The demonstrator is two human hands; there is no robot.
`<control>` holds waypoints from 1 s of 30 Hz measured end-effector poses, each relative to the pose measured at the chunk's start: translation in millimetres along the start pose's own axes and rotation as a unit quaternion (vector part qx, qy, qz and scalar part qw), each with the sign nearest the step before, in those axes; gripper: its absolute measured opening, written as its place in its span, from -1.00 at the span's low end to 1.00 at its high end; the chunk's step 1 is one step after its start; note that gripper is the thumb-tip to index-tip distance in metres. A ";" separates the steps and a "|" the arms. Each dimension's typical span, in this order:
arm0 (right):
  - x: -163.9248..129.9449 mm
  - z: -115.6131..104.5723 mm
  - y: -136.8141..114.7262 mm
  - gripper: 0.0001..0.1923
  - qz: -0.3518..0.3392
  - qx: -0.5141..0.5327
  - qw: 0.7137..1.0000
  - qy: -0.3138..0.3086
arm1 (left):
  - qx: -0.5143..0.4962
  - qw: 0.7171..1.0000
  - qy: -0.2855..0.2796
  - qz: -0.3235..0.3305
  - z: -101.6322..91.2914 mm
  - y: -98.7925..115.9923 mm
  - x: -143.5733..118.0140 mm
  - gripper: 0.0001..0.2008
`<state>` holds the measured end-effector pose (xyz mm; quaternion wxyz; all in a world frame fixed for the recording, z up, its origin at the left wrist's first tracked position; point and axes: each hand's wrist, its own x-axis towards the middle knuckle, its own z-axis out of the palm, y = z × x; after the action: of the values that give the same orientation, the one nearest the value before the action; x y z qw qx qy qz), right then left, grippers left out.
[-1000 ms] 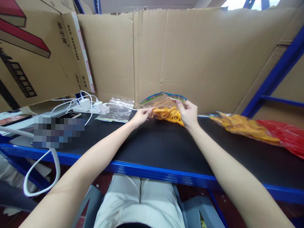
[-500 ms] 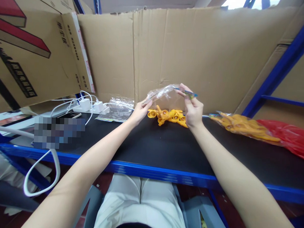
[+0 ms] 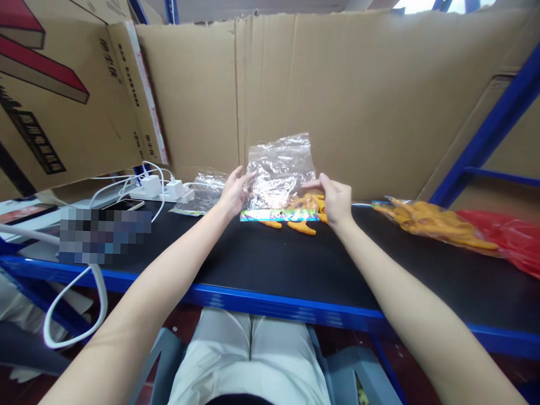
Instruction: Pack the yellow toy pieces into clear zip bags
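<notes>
At the centre of the frame we hold a clear plastic bag [image 3: 278, 173] upright, its colourful printed strip at the bottom edge, just above the black surface [image 3: 268, 261]. Our left hand [image 3: 232, 192] pinches the bag's left edge; our right hand [image 3: 334, 200] grips its right side. Orange plastic toys [image 3: 301, 214] lie on the surface beneath and behind the bag. To the right sits a pile of similar orange pieces [image 3: 429, 223]; left of centre, white chargers [image 3: 162, 188].
</notes>
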<state>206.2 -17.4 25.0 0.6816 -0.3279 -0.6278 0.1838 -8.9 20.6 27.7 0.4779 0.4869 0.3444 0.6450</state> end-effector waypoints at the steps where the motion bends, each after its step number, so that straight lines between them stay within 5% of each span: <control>1: -0.1 1.2 5.9 -0.59 0.010 -0.010 1.000 -0.001 | 0.015 1.000 0.010 -0.018 -0.9 -3.2 1.1 -0.50; 7: 5.4 3.1 26.1 -0.81 0.109 0.069 0.988 0.084 | 0.054 0.997 -0.038 -0.029 -2.5 -11.9 -1.2 -0.75; 14: 5.2 0.5 20.2 -0.88 0.288 0.149 0.946 0.009 | 0.049 0.990 -0.123 -0.059 1.9 -9.5 -8.3 -0.78; 17: 1.1 3.9 18.7 -0.89 0.276 0.128 0.952 0.021 | 0.058 0.989 -0.116 -0.068 2.2 -12.9 -8.2 -0.86; 22: -4.6 9.0 21.3 -0.72 0.198 0.088 0.975 0.038 | 0.079 0.994 -0.076 -0.008 2.8 -17.1 -8.6 -0.71; 30: -6.0 7.2 23.8 -0.59 0.161 0.032 0.983 0.086 | 0.033 0.999 -0.025 -0.029 7.5 -15.4 -8.3 -0.79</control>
<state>202.2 -2.7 4.5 0.7049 -0.4175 -0.4993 0.2819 3.2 17.3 13.4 0.4883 0.5081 0.3675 0.6069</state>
